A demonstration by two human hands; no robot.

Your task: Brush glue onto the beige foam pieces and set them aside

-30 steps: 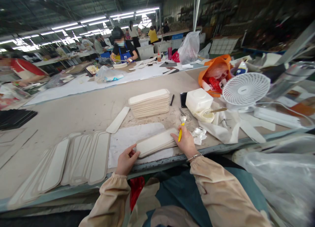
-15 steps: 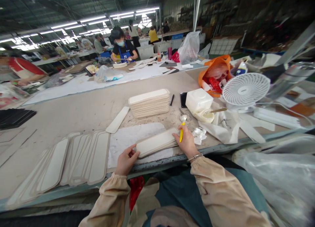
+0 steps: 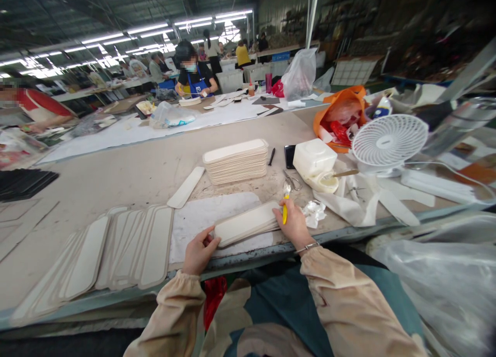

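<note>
A small stack of long white panels with rounded ends [image 3: 248, 223] lies at the table's front edge, partly over a white sheet [image 3: 194, 217]. My left hand [image 3: 200, 248] grips its left end, thumb on top. At the right end, my right hand [image 3: 292, 222] has its fingertips on the stack and also holds a yellow-handled tool [image 3: 285, 210], whose head has white stuff on it. Behind stands a taller, neat stack of similar panels [image 3: 235, 160], with a single panel [image 3: 186, 187] left of it. Many panels lie fanned out [image 3: 134, 246] to the left.
Scissors [image 3: 292, 181], crumpled white paper [image 3: 313, 212], a white container [image 3: 314, 158], a phone [image 3: 289, 156] and a white fan [image 3: 389, 142] are on the right. An orange bag [image 3: 323, 122] sits behind. Dark sheets [image 3: 25, 184] lie far left. Across the table a person in a blue apron [image 3: 197, 80] works.
The yellow-handled tool has tilted slightly in my right hand, and its head has shifted a little left. Both hands stay on the small stack.
</note>
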